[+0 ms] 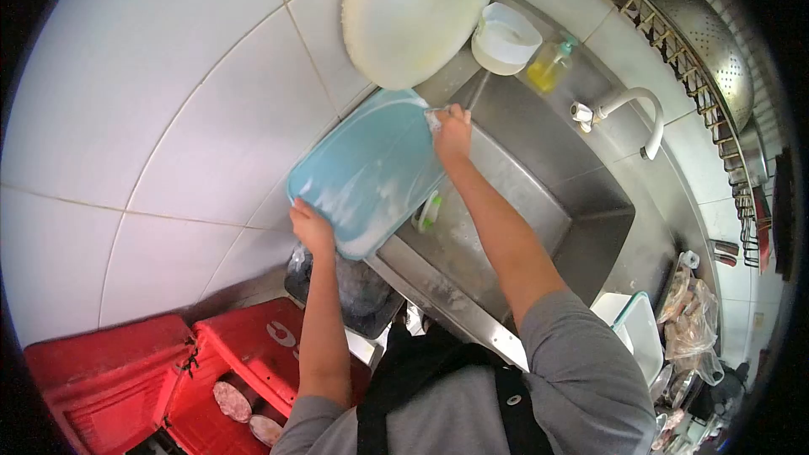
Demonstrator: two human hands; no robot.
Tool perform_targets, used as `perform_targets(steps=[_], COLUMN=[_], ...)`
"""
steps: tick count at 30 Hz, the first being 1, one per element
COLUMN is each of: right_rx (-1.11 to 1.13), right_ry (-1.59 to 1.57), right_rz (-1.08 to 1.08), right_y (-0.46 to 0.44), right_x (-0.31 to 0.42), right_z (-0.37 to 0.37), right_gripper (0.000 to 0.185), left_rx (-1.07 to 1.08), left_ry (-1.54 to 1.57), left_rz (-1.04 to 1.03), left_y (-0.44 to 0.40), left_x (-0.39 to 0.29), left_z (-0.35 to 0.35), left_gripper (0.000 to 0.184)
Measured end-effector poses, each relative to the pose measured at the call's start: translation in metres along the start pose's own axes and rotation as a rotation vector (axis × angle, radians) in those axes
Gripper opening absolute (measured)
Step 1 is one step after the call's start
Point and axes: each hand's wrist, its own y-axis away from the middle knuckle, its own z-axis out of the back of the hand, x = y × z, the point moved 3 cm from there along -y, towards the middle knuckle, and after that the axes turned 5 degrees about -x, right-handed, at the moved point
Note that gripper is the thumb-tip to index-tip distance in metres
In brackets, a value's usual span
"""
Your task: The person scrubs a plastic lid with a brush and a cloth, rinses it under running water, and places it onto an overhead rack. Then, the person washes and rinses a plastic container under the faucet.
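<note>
A light-blue rectangular plastic board (371,173) with rounded corners leans tilted over the left side of the steel sink (514,177). White soapy streaks cover its face. My left hand (312,226) is closed around its near-left edge. At the far-right corner, my right hand (452,131) is closed on a small whitish scrubbing pad (433,118), pressed against the board; my fingers hide most of the pad. Just beyond the board's lower right edge, a green-and-white item (430,211) sits in the sink, partly hidden.
A large white round board (417,13) leans on the tiled wall. Behind the sink are a white tub (506,38), a soap bottle (549,66) and a faucet (619,109). A rack (699,50) hangs right. A red cooler (244,345) stands open lower left; bagged food (691,324) lies right.
</note>
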Motion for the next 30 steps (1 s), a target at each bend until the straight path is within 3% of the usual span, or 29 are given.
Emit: perform_targets(steps=[5, 7, 10, 13, 16, 19, 22, 25, 28, 30], right_rx=[0.060, 0.020, -0.020, -0.020, 0.066, 0.030, -0.016, 0.055, -0.039, -0.007], right_ry=[-0.095, 0.041, 0.018, -0.024, 0.017, 0.030, 0.055, -0.185, -0.073, -0.195], right_rz=[0.183, 0.182, 0.018, 0.216, 0.228, 0.043, 0.308, 0.274, -0.058, -0.160], right_y=[0.042, 0.016, -0.026, 0.023, 0.017, -0.028, 0.013, 0.032, -0.024, -0.006], right_x=[0.040, 0.024, 0.007, 0.029, 0.027, 0.011, -0.009, 0.041, 0.019, 0.043], right_z=[0.012, 0.000, 0.002, -0.010, -0.007, 0.011, -0.048, 0.017, 0.014, -0.005], right_gripper=[0.014, 0.013, 0.014, 0.016, 0.016, 0.018, 0.019, 0.017, 0.018, 0.020], left_rx=[-0.008, 0.012, -0.009, -0.005, 0.015, -0.014, -0.018, -0.016, -0.009, 0.004], left_ry=[0.035, -0.007, -0.017, 0.039, -0.012, -0.033, 0.017, 0.018, -0.032, -0.021], left_rz=[-0.016, 0.011, 0.000, 0.011, 0.030, -0.001, 0.012, 0.016, -0.006, -0.010], left_y=[0.000, 0.001, -0.002, -0.002, -0.001, -0.003, 0.000, 0.002, 0.000, -0.001], left_x=[0.002, 0.005, 0.007, 0.008, 0.010, 0.009, 0.003, -0.001, 0.005, 0.005], left_z=[0.000, 0.002, 0.000, -0.007, -0.002, -0.003, -0.002, -0.001, -0.001, -0.003], left_gripper=[0.050, 0.051, 0.052, 0.053, 0.053, 0.052, 0.052, 0.051, 0.051, 0.051])
